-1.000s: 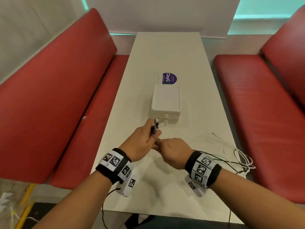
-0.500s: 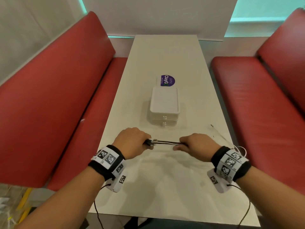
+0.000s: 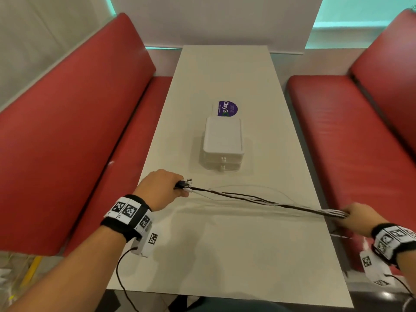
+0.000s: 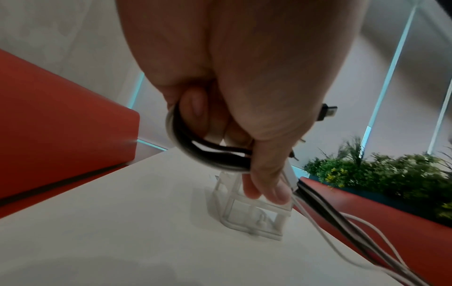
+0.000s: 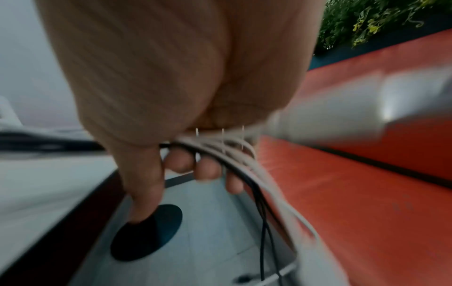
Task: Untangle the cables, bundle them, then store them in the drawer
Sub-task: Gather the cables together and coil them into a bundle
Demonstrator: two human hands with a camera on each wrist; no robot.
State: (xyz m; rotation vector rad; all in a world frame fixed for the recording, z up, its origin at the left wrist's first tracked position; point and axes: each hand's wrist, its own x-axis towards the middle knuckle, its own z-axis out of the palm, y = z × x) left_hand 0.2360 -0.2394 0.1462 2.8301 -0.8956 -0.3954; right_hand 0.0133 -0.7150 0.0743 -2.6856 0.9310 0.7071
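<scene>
Left hand (image 3: 161, 190) fist-grips plug ends of the cables (image 3: 258, 199); right hand (image 3: 358, 218) curls round the strands past table (image 3: 225, 255) edge. Cables strung taut between, above the table. Light, floppy, slick; likely best held near plugs. Drawer unit (image 3: 222, 145) beyond, shut.

One white two-drawer box (image 3: 223, 140), one purple sticker (image 3: 227, 108), two red benches (image 3: 74, 122), several black and white cables (image 3: 258, 200), count unclear.

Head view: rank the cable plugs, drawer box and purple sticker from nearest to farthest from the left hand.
1. Cable plugs: gripped in the left hand itself.
2. Drawer box: ahead, to its right.
3. Purple sticker: just behind the box.
</scene>
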